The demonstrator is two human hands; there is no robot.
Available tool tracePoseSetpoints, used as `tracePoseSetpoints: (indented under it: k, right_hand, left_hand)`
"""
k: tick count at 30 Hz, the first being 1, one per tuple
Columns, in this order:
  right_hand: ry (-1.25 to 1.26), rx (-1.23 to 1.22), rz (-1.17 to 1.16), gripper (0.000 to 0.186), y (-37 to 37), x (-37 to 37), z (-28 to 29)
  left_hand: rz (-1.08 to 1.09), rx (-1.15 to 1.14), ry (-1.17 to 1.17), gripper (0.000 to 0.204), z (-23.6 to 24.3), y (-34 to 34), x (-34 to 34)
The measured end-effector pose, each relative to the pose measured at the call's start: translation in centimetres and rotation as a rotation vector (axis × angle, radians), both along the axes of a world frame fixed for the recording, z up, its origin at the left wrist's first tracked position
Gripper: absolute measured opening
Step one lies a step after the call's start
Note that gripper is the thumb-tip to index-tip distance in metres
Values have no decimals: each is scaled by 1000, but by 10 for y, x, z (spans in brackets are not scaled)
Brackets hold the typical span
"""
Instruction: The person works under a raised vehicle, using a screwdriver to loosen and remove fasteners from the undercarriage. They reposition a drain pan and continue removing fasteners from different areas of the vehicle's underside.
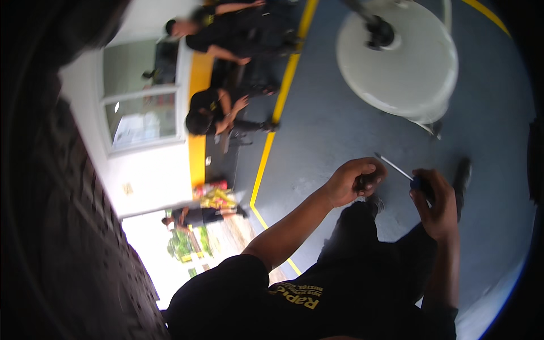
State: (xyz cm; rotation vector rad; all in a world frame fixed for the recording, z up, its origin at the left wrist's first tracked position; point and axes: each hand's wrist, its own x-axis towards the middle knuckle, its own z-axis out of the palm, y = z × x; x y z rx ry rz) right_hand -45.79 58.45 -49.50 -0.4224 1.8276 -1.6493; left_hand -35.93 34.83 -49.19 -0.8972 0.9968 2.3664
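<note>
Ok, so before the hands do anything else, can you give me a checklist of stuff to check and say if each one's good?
1. Screwdriver gripped in the right hand: ok, the fingers wrap its blue handle.
2. Left hand free: cannot tell; it is curled and may hide something small.
3. Screwdriver tip apart from the left hand: cannot tell; it shows very close to the curled fingers.
4. Both hands clear of the big white round pan: ok, neither touches it.
5. Seated person out of the hands' way: ok, over by the yellow floor line.
</note>
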Motion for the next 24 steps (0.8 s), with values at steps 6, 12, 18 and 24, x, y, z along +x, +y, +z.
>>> tracePoseSetpoints:
  k: [6, 12, 18, 24]
  right_hand:
    - [271, -68, 211, 32, -22, 3, 33]
    - [309, -177, 288, 32, -60, 49, 72]
    - [537, -428, 427, 36, -116, 104, 104]
    - [554, -579, 538, 34, -152, 135, 146]
  left_hand:
    - [69, -395, 59, 35, 79, 3, 43]
    - [199, -604, 234, 52, 120, -16, 104]
    - [486, -732, 193, 54, 198, -25, 181]
    - [722, -960, 141, 49, 241, -15, 232]
